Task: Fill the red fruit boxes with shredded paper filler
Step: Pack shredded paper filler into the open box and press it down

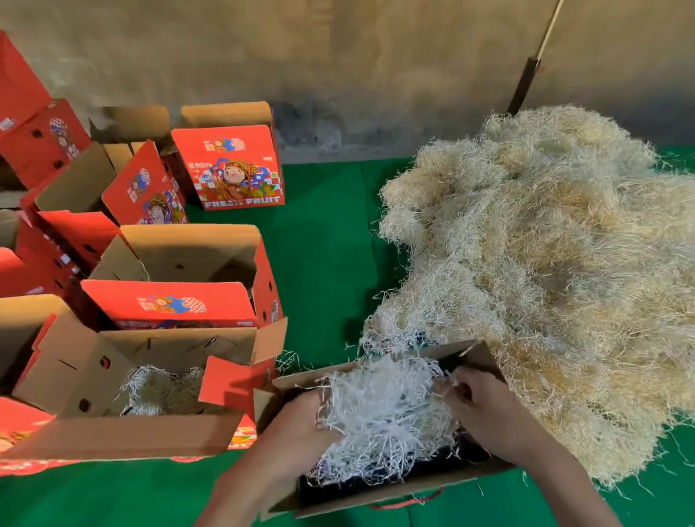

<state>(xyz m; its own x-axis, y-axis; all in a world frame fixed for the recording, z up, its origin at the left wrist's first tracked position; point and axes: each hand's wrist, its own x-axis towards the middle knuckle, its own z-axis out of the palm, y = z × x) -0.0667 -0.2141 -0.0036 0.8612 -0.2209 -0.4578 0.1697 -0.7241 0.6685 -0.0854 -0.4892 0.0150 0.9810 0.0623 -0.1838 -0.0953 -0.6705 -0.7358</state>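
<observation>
An open fruit box [387, 495] stands on the green mat right in front of me, its brown flaps spread. A wad of white shredded paper [385, 418] sits inside it. My left hand [299, 429] presses against the wad's left side, fingers buried in the shreds. My right hand [481, 408] grips the wad's right side with curled fingers. A large pile of shredded paper filler [560, 266] lies on the mat to the right, touching the box.
Several red fruit boxes stand open at the left; the nearest one [91, 376] holds some shredded paper, another [193, 279] behind it looks empty. A printed box [237, 167] stands by the wall. Green mat [322, 244] lies bare between boxes and pile.
</observation>
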